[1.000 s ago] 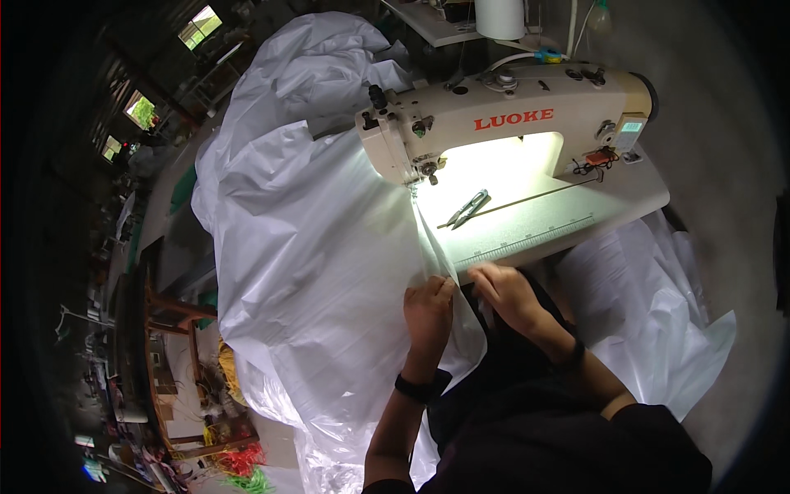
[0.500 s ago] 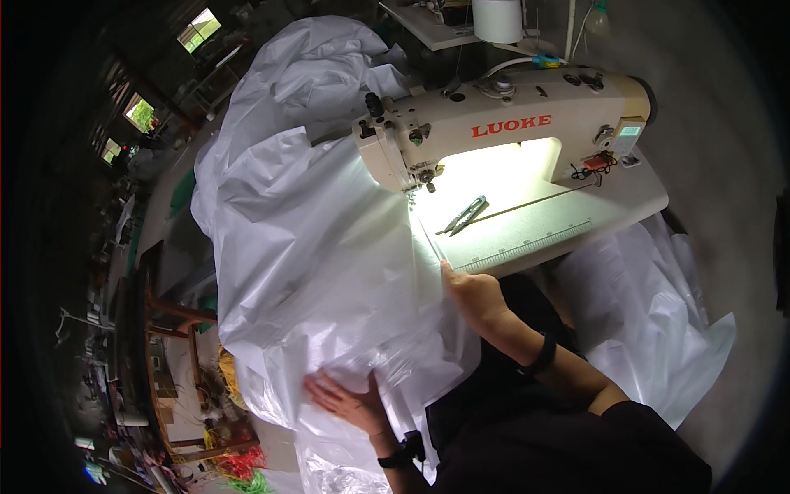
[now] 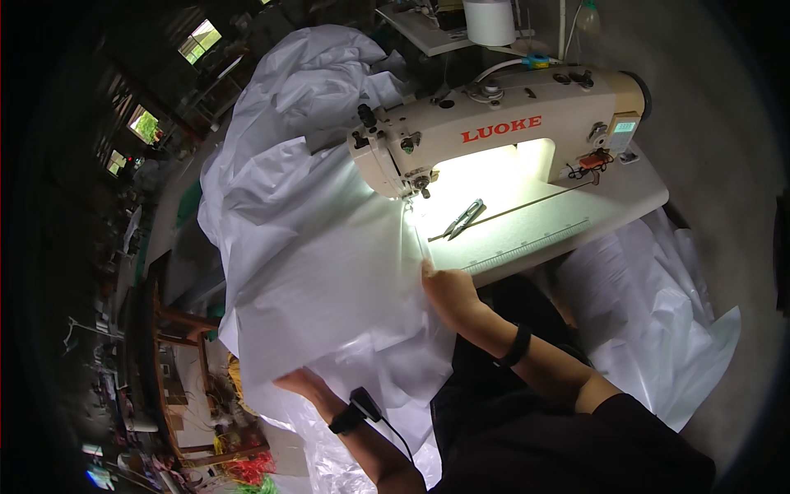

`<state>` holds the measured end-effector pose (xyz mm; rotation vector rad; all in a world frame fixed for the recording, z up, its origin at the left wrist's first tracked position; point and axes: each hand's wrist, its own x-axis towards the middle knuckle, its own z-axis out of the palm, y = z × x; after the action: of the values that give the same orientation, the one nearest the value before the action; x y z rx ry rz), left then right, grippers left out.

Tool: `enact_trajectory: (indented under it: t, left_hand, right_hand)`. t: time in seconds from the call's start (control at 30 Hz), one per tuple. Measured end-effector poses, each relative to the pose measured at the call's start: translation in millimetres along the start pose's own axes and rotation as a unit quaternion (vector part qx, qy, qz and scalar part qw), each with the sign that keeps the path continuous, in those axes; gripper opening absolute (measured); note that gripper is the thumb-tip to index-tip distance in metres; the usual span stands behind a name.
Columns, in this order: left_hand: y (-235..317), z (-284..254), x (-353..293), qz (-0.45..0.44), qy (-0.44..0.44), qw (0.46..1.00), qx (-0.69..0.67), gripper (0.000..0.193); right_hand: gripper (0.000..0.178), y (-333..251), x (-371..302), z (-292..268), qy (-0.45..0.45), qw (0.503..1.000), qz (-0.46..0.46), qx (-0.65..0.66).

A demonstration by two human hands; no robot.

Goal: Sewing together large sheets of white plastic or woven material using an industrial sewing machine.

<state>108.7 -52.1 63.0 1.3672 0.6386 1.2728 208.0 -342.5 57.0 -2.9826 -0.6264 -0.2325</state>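
Observation:
A large white plastic-like sheet [image 3: 321, 272] spreads across the left side of the sewing machine [image 3: 502, 119] and passes under its needle area. My right hand [image 3: 451, 295] is closed in a pinch on the sheet's right edge, just in front of the lit needle. Farther down and left, my left hand [image 3: 303, 383] grips a fold of the same sheet, its fingers partly hidden by the material. Thread snips [image 3: 465, 220] lie on the machine bed [image 3: 527, 247], right of the needle.
More white sheeting [image 3: 642, 305] hangs at the right below the bed. A white thread cone [image 3: 490, 22] stands behind the machine. At the left are a wooden frame [image 3: 177, 337] and red strands [image 3: 251, 468] on the floor. A small cable runs from my left wristband.
My left hand has moved left and slightly up, from lying spread on the sheet to gripping a fold. My right hand has shifted a little left, still pinching the edge.

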Motion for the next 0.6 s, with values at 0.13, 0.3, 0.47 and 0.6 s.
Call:
enact_trajectory:
  t: [0.13, 0.3, 0.47, 0.6]
  left_hand:
    - [27, 37, 25, -0.001, -0.047, 0.992, 0.118, 0.038]
    - [16, 80, 47, 0.178, -0.072, 0.971, 0.14, 0.039]
    - [-3, 100, 59, 0.147, -0.094, 0.97, 0.167, 0.035]
    - [-4, 85, 37, 0.177, -0.123, 0.964, 0.154, 0.03]
  right_hand:
    - [0.054, 7, 20, 1, -0.032, 0.999, 0.012, 0.032]
    - [0.054, 16, 54, 0, -0.004, 1.0, 0.008, -0.008]
    - [0.05, 21, 74, 5, -0.024, 0.999, 0.024, -0.023]
    - [0.048, 26, 78, 6, -0.038, 0.997, 0.052, -0.049]
